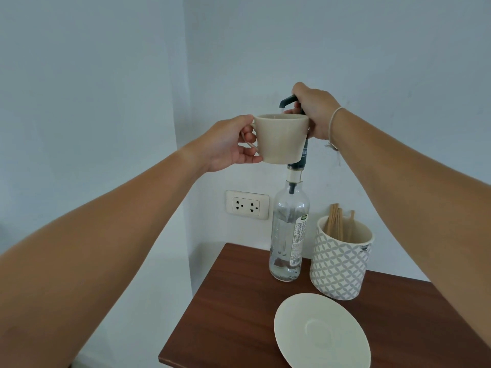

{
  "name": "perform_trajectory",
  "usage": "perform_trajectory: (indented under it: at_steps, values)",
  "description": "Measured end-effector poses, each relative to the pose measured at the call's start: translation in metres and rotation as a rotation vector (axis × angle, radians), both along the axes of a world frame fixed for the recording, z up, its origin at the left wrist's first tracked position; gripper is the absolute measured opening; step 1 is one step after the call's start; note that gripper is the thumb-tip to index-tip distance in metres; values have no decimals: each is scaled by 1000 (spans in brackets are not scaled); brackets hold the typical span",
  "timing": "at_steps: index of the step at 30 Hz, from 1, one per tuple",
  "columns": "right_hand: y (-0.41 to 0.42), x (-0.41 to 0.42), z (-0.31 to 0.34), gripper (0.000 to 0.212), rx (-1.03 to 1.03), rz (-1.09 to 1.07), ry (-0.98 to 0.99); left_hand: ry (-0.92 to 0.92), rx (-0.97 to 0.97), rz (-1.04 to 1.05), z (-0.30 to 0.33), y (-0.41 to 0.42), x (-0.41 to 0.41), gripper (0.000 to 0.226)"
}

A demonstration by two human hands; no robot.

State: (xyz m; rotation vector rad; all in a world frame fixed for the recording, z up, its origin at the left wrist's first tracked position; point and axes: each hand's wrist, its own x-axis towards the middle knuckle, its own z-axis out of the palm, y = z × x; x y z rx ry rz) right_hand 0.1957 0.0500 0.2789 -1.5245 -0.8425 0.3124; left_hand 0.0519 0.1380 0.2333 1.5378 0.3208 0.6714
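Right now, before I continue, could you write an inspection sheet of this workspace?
Surface: brown wooden table, carrying bottle, holder and saucer.
Job's things: beige cup held under the spout of the pump; pump stands in the clear bottle.
Clutter: patterned holder with wooden sticks; empty saucer.
Grips: left hand holds the cup handle; right hand grips the pump top.
Cables: nothing seen.
Surroundings: pale wall, double socket with nothing plugged in.

Home corner: wooden table (239, 301), wall socket (247, 205), utensil crock (341, 264).
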Motion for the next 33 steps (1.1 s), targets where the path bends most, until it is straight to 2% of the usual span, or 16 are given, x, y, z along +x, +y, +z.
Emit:
perform_trajectory:
  at_steps: [3, 11, 16, 21, 33]
  values:
    - [0, 1, -3, 32, -19, 2, -13, 5, -6, -3, -3, 0, 0, 33]
    - [1, -1, -8, 19, -15, -8, -8, 9, -10, -5, -8, 1, -1, 34]
    - [3, 2, -12, 27, -14, 4, 0, 14, -9, -12, -12, 1, -2, 36]
    - [3, 1, -15, 16, -2, -1, 1, 13, -14, -10, -14, 1, -3, 36]
    - [3, 1, -14, 18, 1, -9, 37, 20, -17, -9, -14, -3, -5, 33]
